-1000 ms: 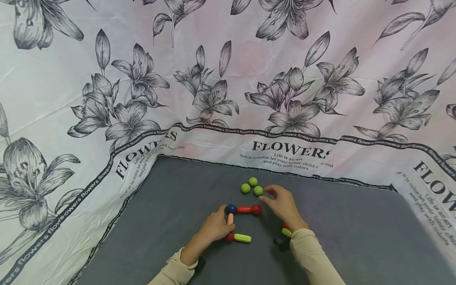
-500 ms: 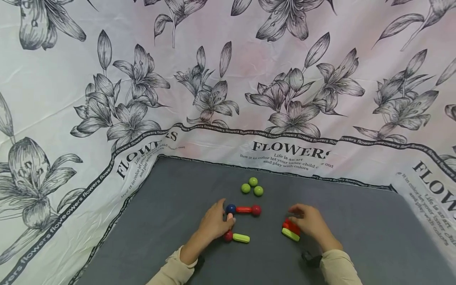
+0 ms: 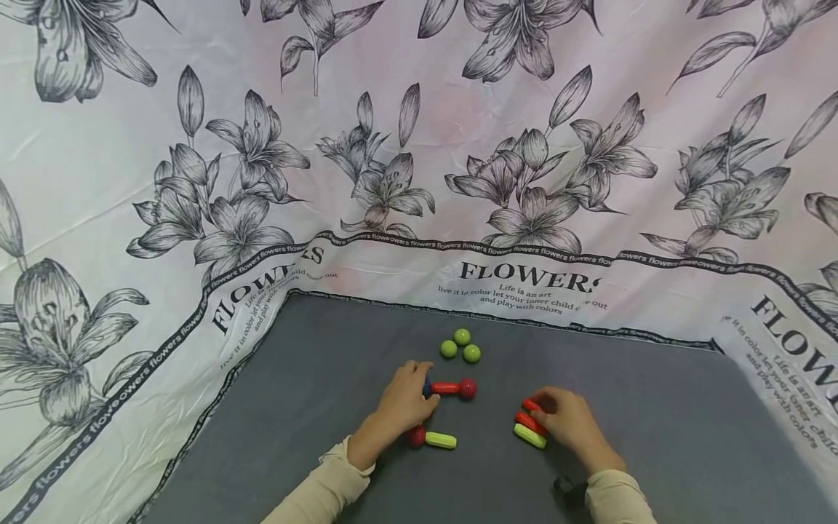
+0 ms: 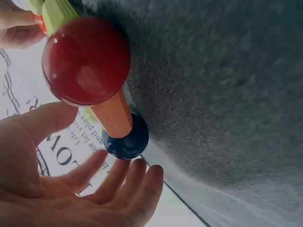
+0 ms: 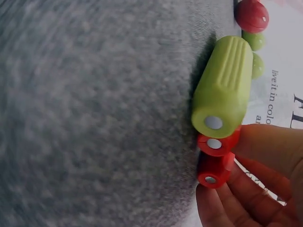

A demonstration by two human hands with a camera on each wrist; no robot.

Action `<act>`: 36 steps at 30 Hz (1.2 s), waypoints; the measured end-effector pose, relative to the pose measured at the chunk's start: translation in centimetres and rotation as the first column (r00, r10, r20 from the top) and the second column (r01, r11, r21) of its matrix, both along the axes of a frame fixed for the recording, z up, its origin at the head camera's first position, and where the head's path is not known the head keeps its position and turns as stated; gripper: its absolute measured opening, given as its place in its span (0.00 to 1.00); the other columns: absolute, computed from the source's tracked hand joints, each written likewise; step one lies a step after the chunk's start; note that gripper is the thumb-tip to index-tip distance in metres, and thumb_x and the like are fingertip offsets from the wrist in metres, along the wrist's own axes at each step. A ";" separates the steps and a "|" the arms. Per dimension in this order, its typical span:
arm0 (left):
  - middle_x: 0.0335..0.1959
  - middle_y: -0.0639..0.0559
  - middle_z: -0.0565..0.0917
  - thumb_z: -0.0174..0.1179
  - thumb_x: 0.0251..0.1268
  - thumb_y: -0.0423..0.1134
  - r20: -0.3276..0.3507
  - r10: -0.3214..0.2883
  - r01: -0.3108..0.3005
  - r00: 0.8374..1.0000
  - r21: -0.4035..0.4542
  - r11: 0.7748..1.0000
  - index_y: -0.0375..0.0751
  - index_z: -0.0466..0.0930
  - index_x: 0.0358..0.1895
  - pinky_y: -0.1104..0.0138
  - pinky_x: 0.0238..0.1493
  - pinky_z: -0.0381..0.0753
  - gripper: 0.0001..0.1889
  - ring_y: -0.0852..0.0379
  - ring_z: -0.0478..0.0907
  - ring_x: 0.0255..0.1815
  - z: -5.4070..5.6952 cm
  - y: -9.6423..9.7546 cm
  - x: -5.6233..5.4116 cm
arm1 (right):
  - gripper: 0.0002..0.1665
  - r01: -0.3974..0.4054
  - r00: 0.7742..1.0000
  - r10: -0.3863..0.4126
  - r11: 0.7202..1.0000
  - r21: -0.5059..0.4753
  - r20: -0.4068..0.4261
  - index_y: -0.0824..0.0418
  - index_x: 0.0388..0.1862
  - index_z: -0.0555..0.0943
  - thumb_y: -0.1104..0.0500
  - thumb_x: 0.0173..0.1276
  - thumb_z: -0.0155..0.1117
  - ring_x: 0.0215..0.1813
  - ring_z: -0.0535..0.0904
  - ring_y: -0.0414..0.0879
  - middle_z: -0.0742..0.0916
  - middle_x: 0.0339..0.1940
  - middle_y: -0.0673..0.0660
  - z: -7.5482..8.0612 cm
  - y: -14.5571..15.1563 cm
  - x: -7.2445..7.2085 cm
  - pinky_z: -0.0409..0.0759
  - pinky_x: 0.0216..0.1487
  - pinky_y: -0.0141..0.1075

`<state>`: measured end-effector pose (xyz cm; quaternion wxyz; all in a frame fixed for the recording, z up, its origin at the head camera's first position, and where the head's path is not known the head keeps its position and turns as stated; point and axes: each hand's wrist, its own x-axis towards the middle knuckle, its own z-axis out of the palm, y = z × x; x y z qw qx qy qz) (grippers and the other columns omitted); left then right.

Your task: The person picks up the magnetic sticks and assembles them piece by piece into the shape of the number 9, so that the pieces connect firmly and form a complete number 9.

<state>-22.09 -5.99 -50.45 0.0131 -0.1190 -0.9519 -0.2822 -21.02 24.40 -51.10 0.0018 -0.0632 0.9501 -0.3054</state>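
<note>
Pinching outer red rod (image 3: 529,404) with right hand (image 3: 571,422), beyond lime rod (image 3: 529,436); newly parted, seemingly singled out; with left hand (image 3: 404,399) loosely spread.

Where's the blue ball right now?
In the head view, the blue ball is below centre, partly hidden by the left hand, at the left end of a red stick.

From where I stand, the left hand (image 3: 402,399) arches beside a blue ball (image 3: 428,387), partly covering it; a red rod (image 3: 446,388) joins that to a red ball (image 3: 468,388). The right hand (image 3: 571,420) pinches the upper loose red stick (image 3: 531,405). Three green balls (image 3: 462,337) cluster farther back on the grey tabletop (image 3: 655,407).
</note>
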 end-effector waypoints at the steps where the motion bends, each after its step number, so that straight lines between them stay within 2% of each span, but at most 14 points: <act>1: 0.56 0.42 0.78 0.67 0.63 0.42 -0.002 -0.014 0.014 1.000 -0.017 1.000 0.40 0.74 0.66 0.50 0.49 0.80 0.28 0.44 0.77 0.56 0.0 0.1 -0.1 | 0.11 0.002 1.000 -0.002 1.000 0.002 -0.003 0.61 0.42 0.86 0.64 0.60 0.72 0.41 0.85 0.51 0.90 0.40 0.58 -0.1 0.0 0.0 0.82 0.43 0.46; 6: 0.54 0.45 0.81 0.67 0.63 0.42 0.004 -0.062 0.062 0.998 -0.081 0.995 0.43 0.79 0.62 0.53 0.50 0.80 0.23 0.45 0.78 0.55 0.0 0.7 -0.5 | 0.11 0.032 0.998 -0.032 0.999 0.005 -0.053 0.62 0.43 0.86 0.63 0.60 0.72 0.39 0.84 0.48 0.90 0.38 0.57 0.1 -0.5 0.0 0.80 0.41 0.43; 10: 0.53 0.47 0.82 0.67 0.64 0.41 -0.001 -0.091 0.090 0.996 -0.104 0.991 0.45 0.80 0.60 0.54 0.52 0.80 0.21 0.47 0.79 0.54 -0.3 1.1 -0.9 | 0.14 0.067 0.993 -0.069 0.998 -0.019 -0.098 0.64 0.46 0.84 0.62 0.62 0.71 0.39 0.85 0.49 0.90 0.39 0.58 1.3 -1.9 0.3 0.81 0.42 0.43; 14: 0.50 0.48 0.84 0.66 0.64 0.40 -0.007 -0.107 0.105 0.994 -0.114 0.988 0.45 0.82 0.58 0.56 0.51 0.80 0.19 0.49 0.80 0.51 -0.5 1.2 -1.3 | 0.17 0.086 0.990 -0.097 0.991 -0.099 -0.107 0.65 0.49 0.83 0.62 0.62 0.72 0.38 0.86 0.48 0.90 0.39 0.59 2.8 -4.4 1.0 0.82 0.41 0.40; 17: 0.48 0.48 0.85 0.66 0.64 0.39 -0.018 -0.116 0.113 0.993 -0.122 0.986 0.45 0.83 0.56 0.57 0.50 0.80 0.17 0.50 0.80 0.49 -0.7 1.3 -1.5 | 0.16 0.098 0.987 -0.119 0.980 -0.171 -0.111 0.65 0.47 0.83 0.63 0.61 0.73 0.35 0.85 0.45 0.90 0.37 0.58 3.1 -6.7 1.7 0.81 0.38 0.35; 21: 0.44 0.49 0.86 0.67 0.63 0.37 -0.057 -0.131 0.122 0.990 -0.131 0.984 0.45 0.84 0.53 0.59 0.47 0.80 0.16 0.51 0.81 0.45 -0.8 1.2 -1.7 | 0.14 0.103 0.986 -0.130 0.967 -0.233 -0.101 0.64 0.44 0.84 0.62 0.60 0.74 0.30 0.82 0.40 0.89 0.32 0.56 2.5 -9.5 2.6 0.77 0.32 0.30; 25: 0.42 0.49 0.86 0.66 0.63 0.36 -0.077 -0.144 0.133 0.987 -0.133 0.982 0.44 0.85 0.52 0.61 0.45 0.79 0.14 0.51 0.81 0.43 -0.8 1.1 -1.8 | 0.13 0.128 0.989 -0.143 0.959 -0.255 -0.044 0.63 0.43 0.83 0.61 0.61 0.74 0.26 0.78 0.38 0.87 0.30 0.55 1.1 -11.3 3.0 0.74 0.26 0.30; 30: 0.41 0.50 0.86 0.66 0.63 0.36 -0.071 -0.151 0.141 0.986 -0.129 0.982 0.45 0.86 0.50 0.63 0.42 0.79 0.13 0.52 0.80 0.42 -0.8 1.2 -1.8 | 0.13 0.188 0.981 -0.192 0.948 -0.257 0.008 0.64 0.43 0.83 0.62 0.60 0.73 0.23 0.74 0.39 0.86 0.28 0.55 -0.3 -12.2 3.2 0.72 0.22 0.32; 36: 0.38 0.50 0.85 0.66 0.62 0.34 -0.068 -0.145 0.137 0.987 -0.113 0.984 0.44 0.87 0.48 0.65 0.38 0.76 0.12 0.54 0.79 0.38 -0.9 1.2 -1.7 | 0.13 0.222 0.973 -0.231 0.935 -0.277 0.000 0.65 0.41 0.82 0.62 0.59 0.73 0.24 0.74 0.39 0.85 0.27 0.55 -1.2 -12.5 3.1 0.71 0.25 0.31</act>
